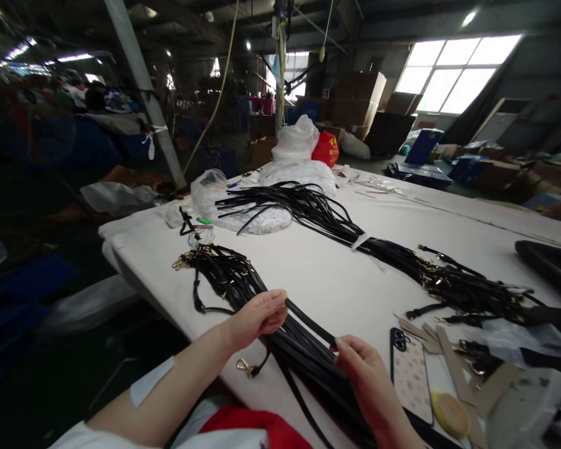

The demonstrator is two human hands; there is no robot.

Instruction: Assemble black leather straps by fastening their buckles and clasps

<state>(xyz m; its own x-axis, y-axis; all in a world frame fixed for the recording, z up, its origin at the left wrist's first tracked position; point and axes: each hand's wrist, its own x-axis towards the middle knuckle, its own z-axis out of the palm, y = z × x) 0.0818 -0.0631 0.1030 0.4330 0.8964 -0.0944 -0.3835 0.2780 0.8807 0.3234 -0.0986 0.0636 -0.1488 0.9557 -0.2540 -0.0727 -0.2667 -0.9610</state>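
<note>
Between my two hands a black strap (311, 322) is stretched. My left hand (262, 315) pinches one part of it, with the fingers closed. Further down to the right, my right hand (362, 368) grips the strap between thumb and fingers. Beneath both hands lies a thick bundle of black straps (303, 349) with gold-coloured metal fittings at its far left end. A gold snap hook (244, 366) hangs from a strap end just below my left wrist. My right forearm hides part of the bundle.
On the white table (341, 280) lies a second bundle of black straps (308, 209), bound with a white tie (361, 241). A phone (411, 377), a yellow roll of tape (450, 415) and cardboard strips are at right. Plastic bags (294, 140) and a red bag (326, 148) stand at the back.
</note>
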